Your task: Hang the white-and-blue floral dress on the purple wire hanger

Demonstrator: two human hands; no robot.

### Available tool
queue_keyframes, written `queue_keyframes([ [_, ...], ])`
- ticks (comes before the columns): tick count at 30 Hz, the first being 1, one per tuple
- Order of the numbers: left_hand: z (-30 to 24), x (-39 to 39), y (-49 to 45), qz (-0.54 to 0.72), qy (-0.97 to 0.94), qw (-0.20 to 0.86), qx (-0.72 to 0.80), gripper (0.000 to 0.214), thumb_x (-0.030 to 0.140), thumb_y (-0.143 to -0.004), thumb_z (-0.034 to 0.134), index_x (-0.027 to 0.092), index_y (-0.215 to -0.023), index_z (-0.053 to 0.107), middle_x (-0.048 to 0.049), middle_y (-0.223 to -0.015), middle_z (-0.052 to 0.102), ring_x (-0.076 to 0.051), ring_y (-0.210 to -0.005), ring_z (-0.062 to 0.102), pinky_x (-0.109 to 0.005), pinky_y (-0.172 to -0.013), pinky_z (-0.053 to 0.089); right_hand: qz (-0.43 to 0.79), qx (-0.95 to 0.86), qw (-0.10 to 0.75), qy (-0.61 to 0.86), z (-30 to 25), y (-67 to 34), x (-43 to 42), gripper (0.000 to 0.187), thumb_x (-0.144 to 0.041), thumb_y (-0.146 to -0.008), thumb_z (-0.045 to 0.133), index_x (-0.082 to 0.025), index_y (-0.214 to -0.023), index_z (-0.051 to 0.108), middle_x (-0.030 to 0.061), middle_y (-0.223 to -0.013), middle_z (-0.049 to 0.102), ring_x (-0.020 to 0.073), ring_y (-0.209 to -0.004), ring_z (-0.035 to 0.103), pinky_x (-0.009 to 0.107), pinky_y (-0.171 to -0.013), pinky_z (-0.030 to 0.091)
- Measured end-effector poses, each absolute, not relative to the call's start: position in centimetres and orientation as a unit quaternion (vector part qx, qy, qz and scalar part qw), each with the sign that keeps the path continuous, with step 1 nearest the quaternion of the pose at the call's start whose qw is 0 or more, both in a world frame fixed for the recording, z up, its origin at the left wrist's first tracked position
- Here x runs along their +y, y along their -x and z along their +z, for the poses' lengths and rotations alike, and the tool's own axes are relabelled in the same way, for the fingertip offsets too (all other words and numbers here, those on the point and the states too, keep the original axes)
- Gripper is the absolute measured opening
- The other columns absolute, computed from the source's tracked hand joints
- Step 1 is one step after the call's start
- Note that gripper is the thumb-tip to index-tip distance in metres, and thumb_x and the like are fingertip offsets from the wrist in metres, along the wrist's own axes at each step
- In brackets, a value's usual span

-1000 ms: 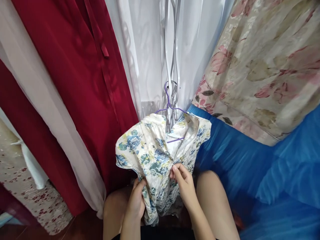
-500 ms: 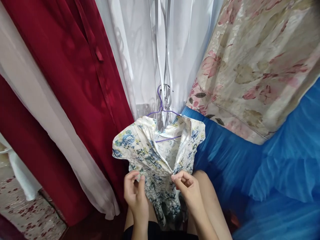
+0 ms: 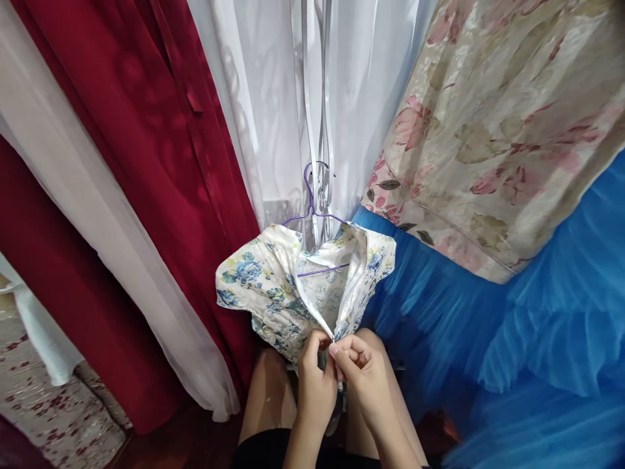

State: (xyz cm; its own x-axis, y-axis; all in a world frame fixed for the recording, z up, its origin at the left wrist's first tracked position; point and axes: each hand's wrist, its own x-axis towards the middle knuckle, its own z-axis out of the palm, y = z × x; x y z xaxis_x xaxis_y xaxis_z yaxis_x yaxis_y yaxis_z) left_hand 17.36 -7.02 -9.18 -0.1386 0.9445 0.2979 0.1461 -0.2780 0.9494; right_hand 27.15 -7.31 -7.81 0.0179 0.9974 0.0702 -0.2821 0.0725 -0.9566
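A small white dress with blue and yellow flowers (image 3: pixel 263 286) hangs on a purple wire hanger (image 3: pixel 312 208) in front of me, its back opening spread apart. My left hand (image 3: pixel 315 384) and my right hand (image 3: pixel 364 371) meet at the bottom of that opening. Both pinch the fabric edges there, thumbs and fingers pressed together at the zipper's lower end (image 3: pixel 333 339). My bare knees show beneath the dress.
A dark red garment (image 3: pixel 146 163) and a white sheer one (image 3: pixel 273 98) hang to the left and behind. A blue tulle skirt (image 3: pixel 512 339) fills the right, with a pink floral fabric (image 3: pixel 498 130) above it. Wood floor shows at lower left.
My left hand moved right from the dress's lower left side to join my right hand at the zipper's base. The view shifted slightly.
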Motion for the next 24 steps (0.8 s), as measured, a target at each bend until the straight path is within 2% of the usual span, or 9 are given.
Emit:
queue_keyframes([
  [3,-8.9,-7.4,-17.0,0.564,-0.576,0.360,0.470,0.022,0.030,-0.095,0.057,0.022,-0.075,0.056,-0.0014,-0.071,0.057,-0.018,-0.069,0.052,-0.026,-0.069,0.040,0.535,-0.417,0.612,0.407,-7.0,-26.6,-6.9,0.041,-0.051,-0.078,0.077,-0.019,-0.060,0.057,-0.0034,-0.045,0.049,0.0103,-0.044,0.038,0.025,-0.048,0.028],
  [7,-8.7,-7.4,-16.1,0.555,-0.599,0.362,0.450,0.013,0.027,-0.094,0.058,0.021,-0.083,0.062,-0.0048,-0.080,0.062,-0.021,-0.079,0.056,-0.027,-0.077,0.042,0.513,-0.427,0.631,0.395,-3.1,-26.2,-4.5,0.040,-0.044,-0.078,0.076,-0.020,-0.055,0.054,-0.0043,-0.041,0.046,0.0089,-0.041,0.034,0.025,-0.046,0.026],
  [11,-9.6,-7.3,-15.3,0.549,-0.607,0.339,0.464,0.018,0.027,-0.094,0.057,0.022,-0.078,0.056,-0.0031,-0.076,0.054,-0.020,-0.076,0.052,-0.027,-0.074,0.041,0.512,-0.449,0.642,0.352,1.4,-25.5,-0.9,0.034,-0.039,-0.071,0.078,-0.019,-0.054,0.057,-0.0054,-0.037,0.045,0.0072,-0.038,0.029,0.026,-0.044,0.021],
  [15,-11.4,-7.6,-14.8,0.523,-0.628,0.330,0.473,0.019,0.027,-0.096,0.055,0.021,-0.078,0.053,-0.0032,-0.077,0.054,-0.020,-0.078,0.053,-0.027,-0.075,0.041,0.495,-0.456,0.667,0.319,4.4,-24.6,1.5,0.031,-0.035,-0.069,0.078,-0.018,-0.053,0.058,-0.0061,-0.038,0.044,0.0065,-0.038,0.029,0.026,-0.044,0.019],
  [20,-13.3,-7.7,-14.4,0.501,-0.652,0.311,0.476,0.020,0.028,-0.097,0.052,0.020,-0.079,0.051,-0.0024,-0.077,0.053,-0.019,-0.076,0.054,-0.027,-0.073,0.042,0.483,-0.474,0.680,0.283,5.4,-24.5,1.9,0.028,-0.035,-0.073,0.077,-0.017,-0.059,0.060,-0.0066,-0.040,0.045,0.0068,-0.040,0.031,0.026,-0.044,0.020],
  [24,-9.8,-6.7,-13.2,0.513,-0.676,0.290,0.442,0.013,0.027,-0.098,0.054,0.020,-0.090,0.061,-0.0040,-0.088,0.063,-0.019,-0.086,0.061,-0.028,-0.080,0.046,0.474,-0.489,0.680,0.274,4.6,-24.8,0.8,0.023,-0.035,-0.080,0.075,-0.017,-0.070,0.064,-0.0076,-0.042,0.045,0.0069,-0.041,0.032,0.024,-0.045,0.022],
])
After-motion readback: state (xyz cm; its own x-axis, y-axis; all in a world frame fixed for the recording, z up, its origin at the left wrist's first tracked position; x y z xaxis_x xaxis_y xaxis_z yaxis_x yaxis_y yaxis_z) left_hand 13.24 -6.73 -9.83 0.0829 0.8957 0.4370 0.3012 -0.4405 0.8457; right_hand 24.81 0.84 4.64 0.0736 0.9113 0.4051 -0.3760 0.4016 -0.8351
